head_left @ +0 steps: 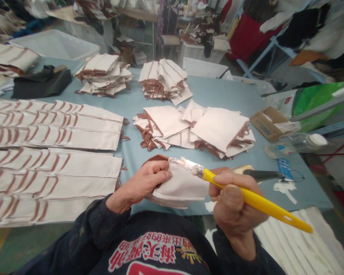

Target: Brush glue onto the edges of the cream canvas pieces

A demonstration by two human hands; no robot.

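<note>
My left hand (145, 182) pinches the upper left edge of a white fabric piece (186, 181) with a strip of brown showing behind it. Several layers appear to lie together under that piece, close in front of my body. In my right hand (236, 202) is a yellow-handled paintbrush (263, 204), its fingers wrapped round the handle. White paste coats the brush's bristles, which are at the top edge of the white piece, just right of my left thumb.
Stacks of white pieces with brown edging (223, 130) lie ahead on the blue-grey table (132, 164). Overlapping rows of similar pieces (94, 168) cover the left side. To the right are a cardboard box (265, 122), a clear bottle (301, 143) and a dark-handled tool (260, 175).
</note>
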